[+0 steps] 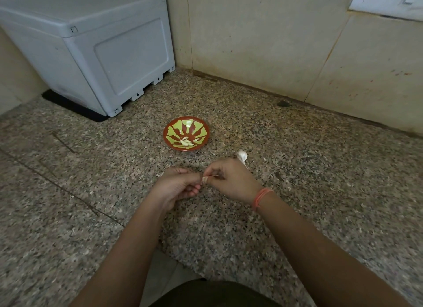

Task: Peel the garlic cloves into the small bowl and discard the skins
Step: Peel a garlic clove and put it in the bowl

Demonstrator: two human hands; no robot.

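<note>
Garlic clove (204, 180) between left hand (180, 185) and right hand (231, 180), small bowl (175, 127) beyond.

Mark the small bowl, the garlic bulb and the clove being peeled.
small bowl (170, 132): head view, on its left inner wall.
garlic bulb (242, 156): head view, on its white body.
clove (204, 180): head view, on its exposed pale end.

Both hands meet over the granite counter (297, 192) — left hand (176, 187) and right hand (229, 180) pinch one garlic clove (204, 180). Peeled cloves (187, 142) sit in the small bowl (185, 133); garlic bulb (242, 156) lies just behind the right hand.
</note>
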